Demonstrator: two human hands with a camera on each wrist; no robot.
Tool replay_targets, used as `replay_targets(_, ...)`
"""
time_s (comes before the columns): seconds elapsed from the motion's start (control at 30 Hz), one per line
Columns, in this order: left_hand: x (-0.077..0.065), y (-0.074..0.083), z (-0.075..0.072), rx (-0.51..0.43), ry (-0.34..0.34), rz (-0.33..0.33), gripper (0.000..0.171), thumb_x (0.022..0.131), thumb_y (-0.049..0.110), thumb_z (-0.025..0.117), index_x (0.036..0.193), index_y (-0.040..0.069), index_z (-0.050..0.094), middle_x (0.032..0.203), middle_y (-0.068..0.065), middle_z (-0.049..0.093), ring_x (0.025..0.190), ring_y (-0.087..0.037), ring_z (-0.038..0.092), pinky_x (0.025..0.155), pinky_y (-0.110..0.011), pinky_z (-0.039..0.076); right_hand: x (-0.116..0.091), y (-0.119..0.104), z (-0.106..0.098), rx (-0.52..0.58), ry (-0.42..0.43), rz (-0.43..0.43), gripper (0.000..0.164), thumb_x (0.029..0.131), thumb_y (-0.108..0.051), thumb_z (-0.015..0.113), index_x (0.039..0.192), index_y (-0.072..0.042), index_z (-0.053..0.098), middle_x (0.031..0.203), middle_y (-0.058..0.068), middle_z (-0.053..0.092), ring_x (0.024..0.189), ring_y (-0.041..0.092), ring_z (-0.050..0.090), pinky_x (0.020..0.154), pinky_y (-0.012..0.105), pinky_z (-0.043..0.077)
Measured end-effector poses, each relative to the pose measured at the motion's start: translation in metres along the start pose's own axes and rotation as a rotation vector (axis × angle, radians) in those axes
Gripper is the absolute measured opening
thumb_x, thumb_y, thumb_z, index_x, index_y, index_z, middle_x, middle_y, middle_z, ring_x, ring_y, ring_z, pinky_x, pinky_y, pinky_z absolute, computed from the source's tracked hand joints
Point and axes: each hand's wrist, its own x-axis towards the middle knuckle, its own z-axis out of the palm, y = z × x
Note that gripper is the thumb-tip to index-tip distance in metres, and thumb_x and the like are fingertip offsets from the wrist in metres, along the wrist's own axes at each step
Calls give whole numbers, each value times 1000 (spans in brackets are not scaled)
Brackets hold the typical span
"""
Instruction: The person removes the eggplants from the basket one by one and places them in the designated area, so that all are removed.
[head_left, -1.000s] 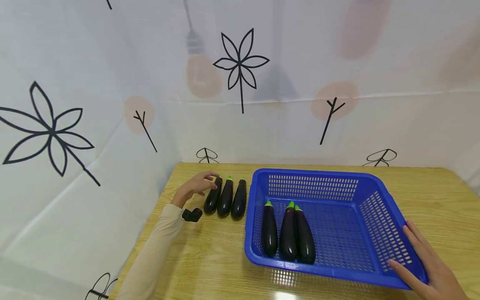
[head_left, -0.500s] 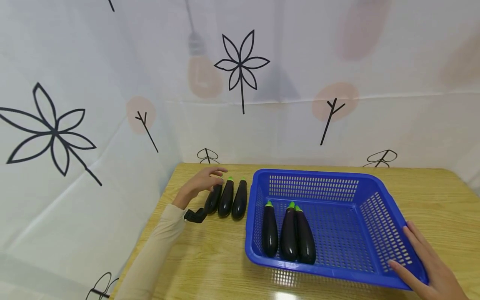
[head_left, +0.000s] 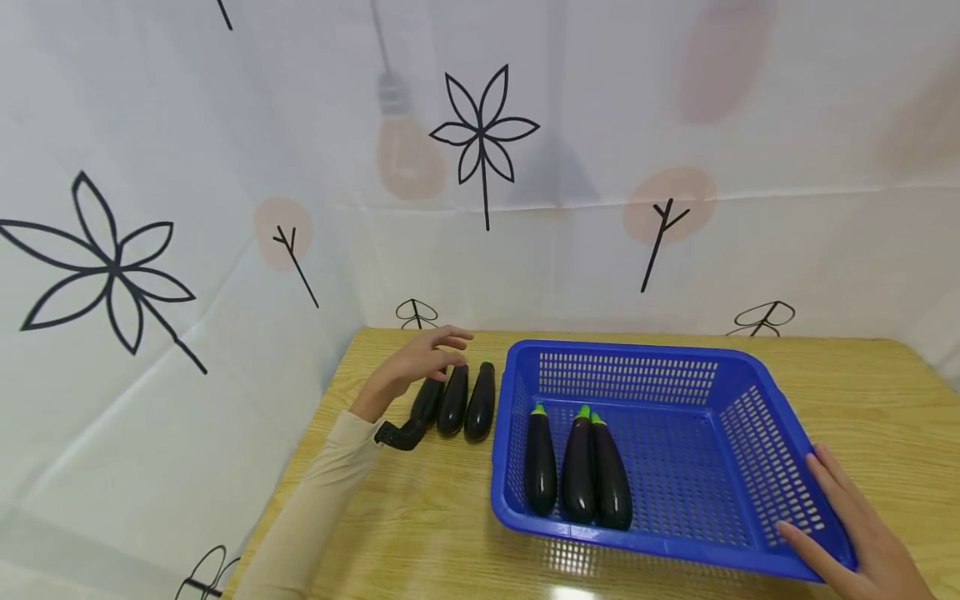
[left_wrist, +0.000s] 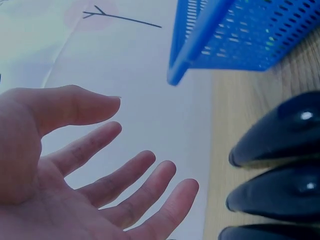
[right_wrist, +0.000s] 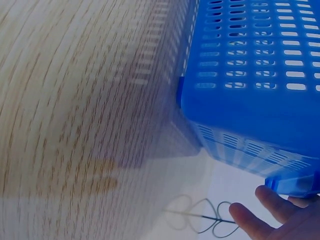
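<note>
Three dark purple eggplants [head_left: 480,408] with green stem ends lie side by side on the table, left of a blue plastic basket [head_left: 645,352]. My left hand [head_left: 420,358] hovers above their stem ends, holding nothing. It partly covers the two leftmost ones in the head view. The left wrist view has its thumb and fingers [left_wrist: 162,207] spread apart, with several eggplants [left_wrist: 285,132] at the right. Inside the basket, three more eggplants [head_left: 577,471] lie toward its left side. My right hand [head_left: 862,533] holds the basket's right rim, thumb over the inner side and fingers along the outside.
The wooden table [head_left: 405,517] meets a pale printed cloth [head_left: 585,267] at its back and left. The basket's raised left wall stands between the two groups of eggplants. A small black device [head_left: 401,435] sits at my left wrist.
My left hand has moved to the right and slightly up across the eggplants' stem ends. My right hand and the basket have stayed in place. No eggplant has visibly moved.
</note>
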Motion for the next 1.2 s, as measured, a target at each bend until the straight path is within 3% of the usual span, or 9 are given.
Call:
replay_targets(0.4, -3, 18, 10, -51, -18, 43, 42, 94, 18, 59, 135, 15, 51, 134, -13, 50, 113, -28, 55, 86, -48, 50, 0, -1, 1, 9, -17, 18, 89, 91, -32, 61, 153, -16, -2, 157, 7, -14, 137, 47, -9, 102, 65, -10)
replay_targets(0.63, -1, 31, 21, -31, -24, 66, 39, 93, 19, 60, 131, 19, 54, 130, -6, 53, 111, -24, 57, 84, -44, 51, 0, 0, 2, 6, -8, 22, 89, 91, -32, 61, 153, -15, -1, 157, 7, -13, 137, 48, -8, 102, 65, -10)
replay_targets(0.87, -3, 47, 34, -36, -84, 118, 41, 93, 20, 60, 133, 17, 52, 134, -13, 51, 106, -20, 58, 78, -38, 52, -2, 1, 3, 6, -4, 15, 89, 91, -31, 61, 153, -15, -1, 157, 7, -13, 137, 49, -6, 101, 66, -9)
replay_targets(1.2, -6, 66, 55, -25, -119, 146, 37, 91, 20, 64, 128, 17, 56, 125, -7, 55, 104, -18, 58, 82, -44, 52, 0, -2, 1, 17, -20, 24, 88, 92, -33, 59, 153, -15, -2, 156, 9, -14, 136, 50, -8, 99, 68, -8)
